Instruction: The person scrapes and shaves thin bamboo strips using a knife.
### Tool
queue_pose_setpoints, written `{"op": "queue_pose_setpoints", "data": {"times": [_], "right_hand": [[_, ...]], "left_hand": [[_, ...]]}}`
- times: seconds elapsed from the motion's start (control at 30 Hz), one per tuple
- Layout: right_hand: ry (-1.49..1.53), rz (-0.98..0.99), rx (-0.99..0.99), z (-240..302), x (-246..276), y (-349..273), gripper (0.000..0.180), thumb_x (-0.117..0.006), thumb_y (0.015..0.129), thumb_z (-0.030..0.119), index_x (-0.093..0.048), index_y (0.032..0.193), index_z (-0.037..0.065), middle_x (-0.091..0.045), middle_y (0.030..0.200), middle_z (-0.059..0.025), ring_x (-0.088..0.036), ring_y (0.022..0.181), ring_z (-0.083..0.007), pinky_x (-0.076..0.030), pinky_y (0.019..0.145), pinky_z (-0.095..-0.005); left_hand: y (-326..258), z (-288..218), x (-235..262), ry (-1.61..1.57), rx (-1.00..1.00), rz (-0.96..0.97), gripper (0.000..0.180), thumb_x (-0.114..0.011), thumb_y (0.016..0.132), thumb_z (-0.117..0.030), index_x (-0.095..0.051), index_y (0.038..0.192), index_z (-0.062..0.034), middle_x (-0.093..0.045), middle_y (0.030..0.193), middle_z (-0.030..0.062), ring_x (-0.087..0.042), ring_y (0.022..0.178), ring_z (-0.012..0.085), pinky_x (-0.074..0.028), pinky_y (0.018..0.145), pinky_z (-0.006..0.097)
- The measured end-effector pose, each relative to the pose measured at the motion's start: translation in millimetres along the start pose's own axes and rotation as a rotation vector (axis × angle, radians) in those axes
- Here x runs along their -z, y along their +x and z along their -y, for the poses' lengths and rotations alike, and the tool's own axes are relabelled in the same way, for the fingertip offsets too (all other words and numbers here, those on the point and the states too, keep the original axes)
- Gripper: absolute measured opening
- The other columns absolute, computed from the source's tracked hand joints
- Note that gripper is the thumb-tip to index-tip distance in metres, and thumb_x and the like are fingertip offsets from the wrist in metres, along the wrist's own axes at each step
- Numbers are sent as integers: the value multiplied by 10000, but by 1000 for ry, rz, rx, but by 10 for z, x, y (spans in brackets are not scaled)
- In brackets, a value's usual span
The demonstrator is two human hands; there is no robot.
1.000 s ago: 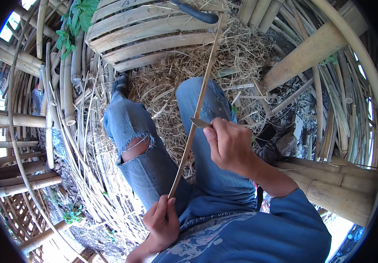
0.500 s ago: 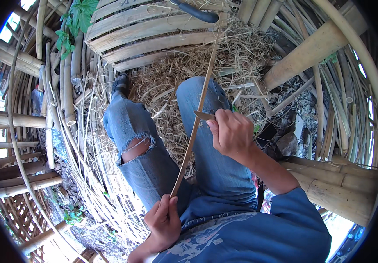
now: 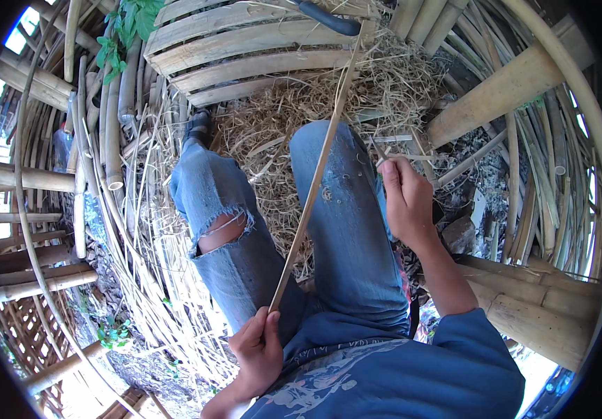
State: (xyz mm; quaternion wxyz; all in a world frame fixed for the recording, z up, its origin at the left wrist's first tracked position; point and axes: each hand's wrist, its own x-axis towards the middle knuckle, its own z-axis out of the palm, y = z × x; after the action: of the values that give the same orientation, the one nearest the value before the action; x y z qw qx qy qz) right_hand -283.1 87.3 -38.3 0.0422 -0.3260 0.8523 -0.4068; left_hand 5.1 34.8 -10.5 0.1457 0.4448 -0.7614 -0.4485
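Observation:
My left hand [image 3: 259,349], low in front of my belly, pinches the near end of a long thin bamboo strip [image 3: 316,183]. The strip slants up and to the right, passing over my thigh and knee toward the slatted wood at the far side. My right hand [image 3: 407,199] is closed around a small knife [image 3: 378,146], just right of my raised knee. Its blade points up and away, apart from the strip. The knife's handle is hidden in my fist.
Curly shavings [image 3: 266,133] cover the ground around my feet. A slatted wooden panel [image 3: 245,45] stands ahead, with a dark curved handle [image 3: 332,19] over it. Bamboo poles [image 3: 496,91] are on the right, and long pale strips [image 3: 168,265] lie along the left.
My right hand has moved the knife off the strip, outward to the right and a little away from me. The left hand keeps its hold, and the view has shifted slightly.

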Motion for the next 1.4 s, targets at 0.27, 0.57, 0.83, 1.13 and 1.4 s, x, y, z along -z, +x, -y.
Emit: {"op": "queue_pose_setpoints", "data": {"times": [0.27,0.57,0.83,1.13,1.4], "right_hand": [[1061,-36,-101,212,119,-183,214,-462,946,205,-482,804,46,-474,601,-33,-470,495,-113,-384,457,-251],[500,13,173,11,-243,-575,94,-534,903,88,-497,935,8,-545,682,-38,-492,538,-70,-414,497,-209],[1068,-69,105,136,-289,-351,103,-491,928,109,-473,906,9,-541,670,-69,-467,529,-62,-390,479,-195],[889,813,-512,495,-94,-165,267,-568,900,244,-588,800,-3,-530,602,-9,-470,495,-44,-329,431,-184],[916,987,-583,396,61,44,261,-589,884,232,-592,765,-1,-504,577,2,-394,429,-44,-276,390,-191]], "left_hand": [[35,17,17,-57,93,22,127,-552,880,-39,-561,774,31,-421,529,74,-335,468,95,-270,424,261],[28,32,-3,-89,91,-2,142,-536,893,-46,-559,780,37,-386,523,47,-306,490,64,-259,426,248],[30,38,-3,-160,121,-4,150,-528,903,-57,-572,799,43,-378,531,13,-304,504,45,-249,428,231],[24,-18,14,-165,112,55,129,-536,897,-50,-588,826,44,-401,529,14,-329,493,43,-268,422,224],[-52,149,19,64,-230,-53,50,-579,842,-10,-610,814,18,-480,520,93,-428,397,158,-314,393,270]]}}
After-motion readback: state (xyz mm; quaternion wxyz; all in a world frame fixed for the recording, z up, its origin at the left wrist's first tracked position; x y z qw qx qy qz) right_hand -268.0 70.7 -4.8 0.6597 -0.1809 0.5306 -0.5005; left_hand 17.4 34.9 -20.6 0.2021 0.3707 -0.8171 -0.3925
